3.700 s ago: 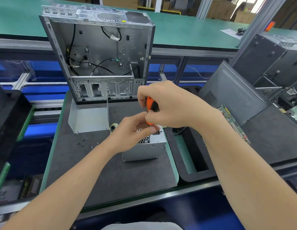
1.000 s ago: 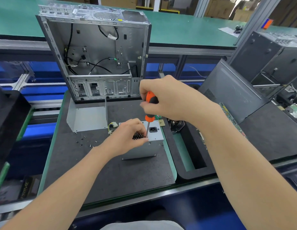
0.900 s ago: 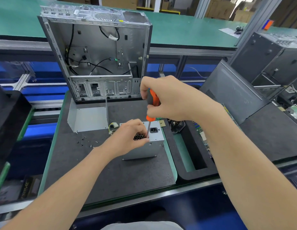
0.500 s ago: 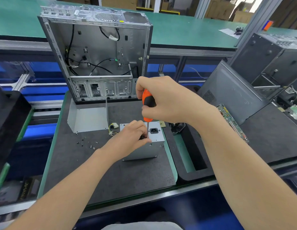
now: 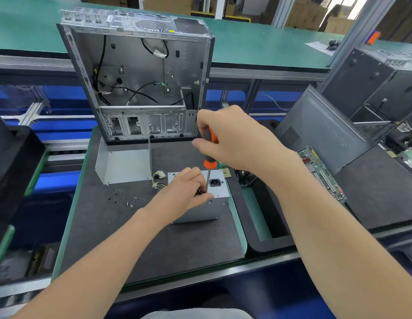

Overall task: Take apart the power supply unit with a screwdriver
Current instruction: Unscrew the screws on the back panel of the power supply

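Note:
A silver power supply unit (image 5: pixel 214 204) stands on the dark mat (image 5: pixel 154 238), its face with the black power socket turned up. My left hand (image 5: pixel 185 191) lies over its top left, fingers curled on the casing beside the screwdriver tip. My right hand (image 5: pixel 232 140) grips the orange and black screwdriver (image 5: pixel 209 155) upright above the unit. Its thin shaft runs down to the top face just left of the socket. A bundle of yellow and black wires (image 5: pixel 158 179) sticks out at the unit's left.
An open, empty computer case (image 5: pixel 140 77) stands at the back of the mat. A bent metal cover (image 5: pixel 123 164) lies before it, with several loose screws (image 5: pixel 124 200) nearby. To the right are a black foam tray (image 5: pixel 267 226), a circuit board (image 5: pixel 322 173) and a dark side panel (image 5: pixel 322 130).
My right hand turned the screwdriver handle and shifted slightly left and back. My left hand closed in over the top of the unit, covering the fan grille next to the tip.

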`<state>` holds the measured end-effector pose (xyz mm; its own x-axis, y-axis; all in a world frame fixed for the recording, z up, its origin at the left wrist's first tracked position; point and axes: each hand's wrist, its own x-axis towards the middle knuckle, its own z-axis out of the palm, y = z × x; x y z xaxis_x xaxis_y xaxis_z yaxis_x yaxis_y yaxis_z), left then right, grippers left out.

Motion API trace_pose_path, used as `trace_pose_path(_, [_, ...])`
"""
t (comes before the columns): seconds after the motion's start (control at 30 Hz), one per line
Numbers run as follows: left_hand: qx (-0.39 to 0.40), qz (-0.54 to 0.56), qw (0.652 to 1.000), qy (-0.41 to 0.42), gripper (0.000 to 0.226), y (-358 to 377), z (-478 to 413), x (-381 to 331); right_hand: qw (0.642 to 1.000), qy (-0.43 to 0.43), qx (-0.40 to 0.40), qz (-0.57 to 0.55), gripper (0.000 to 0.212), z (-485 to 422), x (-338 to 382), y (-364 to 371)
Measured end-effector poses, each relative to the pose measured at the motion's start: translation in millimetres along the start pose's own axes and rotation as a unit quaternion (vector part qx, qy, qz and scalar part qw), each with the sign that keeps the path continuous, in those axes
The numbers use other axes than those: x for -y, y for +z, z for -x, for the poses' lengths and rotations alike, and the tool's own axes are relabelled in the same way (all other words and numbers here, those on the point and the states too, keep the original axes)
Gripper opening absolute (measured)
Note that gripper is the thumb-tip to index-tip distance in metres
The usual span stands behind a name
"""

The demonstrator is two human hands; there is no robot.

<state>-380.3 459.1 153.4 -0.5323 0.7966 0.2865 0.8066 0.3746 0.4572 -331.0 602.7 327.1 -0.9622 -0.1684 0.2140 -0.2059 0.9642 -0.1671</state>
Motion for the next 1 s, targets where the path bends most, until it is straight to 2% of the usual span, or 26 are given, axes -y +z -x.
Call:
trace_pose_path(0.1, [0.041, 0.052, 0.998, -0.007, 0.024, -4.7, 3.7, 7.7, 1.000, -0.009, 0.017, -0.021, 0.018, 0.9, -1.5, -2.0])
trace_pose_path(0.23, [0.037, 0.101, 0.994, -0.015, 0.008, -12.0, 5.5, 8.3, 0.996, -0.029, 0.044, -0.073, 0.012, 4.0, -4.0, -7.1])
trace_pose_path(0.4, [0.040, 0.110, 0.993, -0.027, 0.007, -11.7, 4.2, 7.4, 0.993, -0.032, 0.070, -0.090, 0.036, 6.2, -3.5, -10.6])
trace_pose_path(0.5, [0.040, 0.117, 0.992, -0.030, 0.010, -11.3, 3.8, 7.8, 0.993, -0.028, 0.082, -0.076, 0.038, 6.7, -3.1, -12.8])
trace_pose_path(0.57, [0.040, 0.117, 0.992, -0.032, 0.016, -10.6, 4.1, 8.1, 0.997, -0.024, 0.061, -0.027, 0.026, 9.1, -0.4, -11.8])
trace_pose_path(0.63, [0.038, 0.116, 0.992, -0.033, 0.019, -9.8, 4.7, 8.1, 0.997, -0.005, 0.003, 0.076, 0.021, 10.3, 3.3, -9.4])
trace_pose_path(0.7, [0.032, 0.117, 0.992, -0.031, 0.021, -9.3, 5.4, 7.7, 0.988, 0.024, -0.049, 0.144, 0.034, 9.6, 6.6, -6.4])
trace_pose_path(0.8, [0.023, 0.120, 0.992, -0.027, 0.023, -9.3, 5.6, 7.2, 0.984, 0.069, -0.084, 0.142, 0.045, 6.8, 10.0, -3.2])
trace_pose_path(0.9, [0.023, 0.118, 0.992, -0.025, 0.020, -9.4, 5.4, 6.7, 0.986, 0.084, -0.052, 0.138, 0.041, 3.9, 7.3, -0.7])
trace_pose_path(1.0, [0.024, 0.115, 0.993, -0.024, 0.019, -9.9, 5.1, 6.5, 0.998, 0.055, 0.018, 0.040, 0.025, 2.1, 2.1, -6.4])
